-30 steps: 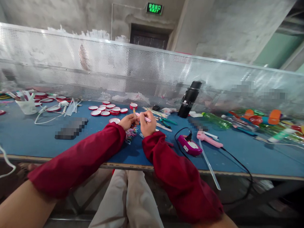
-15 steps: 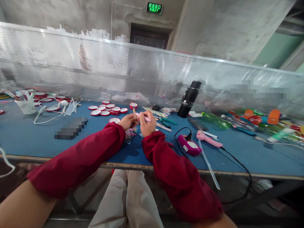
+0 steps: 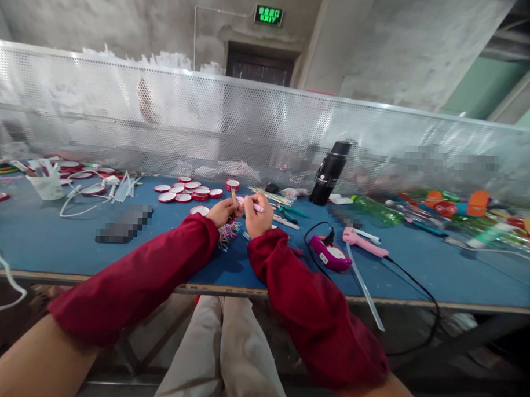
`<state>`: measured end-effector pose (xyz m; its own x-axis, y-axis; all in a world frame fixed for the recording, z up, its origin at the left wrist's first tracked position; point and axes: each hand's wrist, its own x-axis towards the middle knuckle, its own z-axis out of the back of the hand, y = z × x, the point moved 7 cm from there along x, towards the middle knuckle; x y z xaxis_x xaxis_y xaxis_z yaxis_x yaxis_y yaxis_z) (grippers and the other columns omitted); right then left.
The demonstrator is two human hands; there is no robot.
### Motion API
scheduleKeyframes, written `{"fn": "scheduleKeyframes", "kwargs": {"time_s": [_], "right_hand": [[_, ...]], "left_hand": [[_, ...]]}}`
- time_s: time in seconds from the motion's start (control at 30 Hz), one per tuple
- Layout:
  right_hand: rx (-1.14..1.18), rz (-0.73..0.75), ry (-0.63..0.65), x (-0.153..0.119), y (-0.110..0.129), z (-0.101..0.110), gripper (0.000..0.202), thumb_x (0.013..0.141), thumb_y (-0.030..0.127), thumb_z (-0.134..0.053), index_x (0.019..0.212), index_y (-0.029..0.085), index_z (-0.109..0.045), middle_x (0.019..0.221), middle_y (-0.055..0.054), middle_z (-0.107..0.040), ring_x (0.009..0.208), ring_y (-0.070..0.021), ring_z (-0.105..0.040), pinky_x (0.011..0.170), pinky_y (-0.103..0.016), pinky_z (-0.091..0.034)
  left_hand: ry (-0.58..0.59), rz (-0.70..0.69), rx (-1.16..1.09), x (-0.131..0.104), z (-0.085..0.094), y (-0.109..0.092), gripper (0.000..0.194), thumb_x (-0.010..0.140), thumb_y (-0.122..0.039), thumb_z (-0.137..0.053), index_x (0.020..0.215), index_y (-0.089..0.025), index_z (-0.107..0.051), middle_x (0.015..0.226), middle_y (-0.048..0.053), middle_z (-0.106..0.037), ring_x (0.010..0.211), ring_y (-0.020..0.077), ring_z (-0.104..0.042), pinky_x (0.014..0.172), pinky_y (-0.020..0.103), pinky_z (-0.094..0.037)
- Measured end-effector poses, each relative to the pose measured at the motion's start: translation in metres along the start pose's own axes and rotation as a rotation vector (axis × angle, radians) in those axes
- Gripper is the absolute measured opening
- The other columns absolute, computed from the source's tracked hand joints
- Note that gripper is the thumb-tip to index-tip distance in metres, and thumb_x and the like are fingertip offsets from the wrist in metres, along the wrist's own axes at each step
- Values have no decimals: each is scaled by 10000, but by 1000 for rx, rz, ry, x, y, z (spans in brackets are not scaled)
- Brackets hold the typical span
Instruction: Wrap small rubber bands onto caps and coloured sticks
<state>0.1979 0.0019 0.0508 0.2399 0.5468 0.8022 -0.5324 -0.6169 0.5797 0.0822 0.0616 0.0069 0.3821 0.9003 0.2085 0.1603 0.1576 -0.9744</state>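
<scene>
Over the blue table (image 3: 167, 263), my two hands meet near the middle. My left hand (image 3: 223, 211) pinches a thin yellowish stick (image 3: 234, 195) that stands up from the fingertips. Closed round a pink pen-like tool (image 3: 256, 207), my right hand (image 3: 258, 217) touches the left fingertips. Any small piece between the fingertips is too small to make out. A tangle of coloured threads (image 3: 229, 236) lies just below my hands. Round red-rimmed discs (image 3: 184, 197) are spread behind and left of them, with a small stack (image 3: 232, 184) straight behind.
A phone (image 3: 124, 223), white cup (image 3: 47, 186) and white cable are at left. Right of my hands lie green-handled pliers (image 3: 293, 212), a purple box (image 3: 331, 253) and a pink glue gun (image 3: 365, 243). A black bottle (image 3: 330, 173) stands behind; plastic bottles (image 3: 376, 210) lie far right.
</scene>
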Motion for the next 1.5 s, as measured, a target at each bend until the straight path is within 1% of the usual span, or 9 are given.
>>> {"fn": "scheduleKeyframes", "kwargs": {"time_s": [0.1,0.27,0.43,0.67,0.87,1.1,1.3,1.5], "right_hand": [[3,-5,-10,0,-1,1,255,892,426,-485,746,222,-530,694,-1,-623,638,-154,-556,633,-273,-432],[34,14,7,0,3,0,239,892,405,-487,752,218,-536,693,3,-620,638,-149,-558,634,-271,-426],[44,25,15,-2,4,-1,231,896,397,-495,752,219,-526,692,4,-621,650,-153,-567,635,-270,-425],[18,10,-14,0,3,3,245,897,402,-492,743,215,-528,680,6,-613,626,-145,-554,635,-268,-424],[23,36,47,-3,6,-3,232,892,401,-498,759,216,-542,689,4,-620,642,-149,-563,624,-264,-416],[2,-13,2,-1,2,1,245,887,400,-495,728,216,-522,683,1,-620,634,-150,-548,631,-270,-415],[31,20,34,-2,4,-2,230,892,391,-502,744,217,-525,680,6,-623,634,-149,-556,625,-265,-413],[6,-8,8,-2,2,0,256,889,409,-498,718,219,-511,676,5,-617,629,-149,-545,625,-267,-414]], "left_hand": [[-6,0,12,0,1,0,180,840,-294,-607,757,-146,-547,604,-4,-563,464,79,-451,451,204,-305],[-4,-9,-5,-1,-1,-3,200,817,-305,-638,743,-149,-537,605,-8,-561,468,77,-455,456,200,-301],[-1,-8,-5,-5,-5,-7,176,836,-264,-603,727,-141,-539,588,-10,-547,460,69,-440,467,201,-311],[-24,13,26,-2,-1,-3,162,849,-265,-578,748,-145,-539,619,-1,-574,471,79,-466,465,206,-325],[15,-26,9,-3,-3,-5,194,829,-298,-617,748,-138,-541,594,-17,-547,466,66,-448,463,194,-321],[-17,-2,14,-1,0,-2,209,812,-325,-636,764,-146,-540,613,-8,-577,467,73,-459,454,198,-319],[1,-18,3,-3,-2,-6,208,802,-317,-649,761,-144,-541,588,-20,-558,461,68,-452,457,193,-322],[-18,9,9,-3,-1,-3,186,819,-308,-628,779,-145,-547,596,-13,-565,456,72,-452,455,198,-311]]}}
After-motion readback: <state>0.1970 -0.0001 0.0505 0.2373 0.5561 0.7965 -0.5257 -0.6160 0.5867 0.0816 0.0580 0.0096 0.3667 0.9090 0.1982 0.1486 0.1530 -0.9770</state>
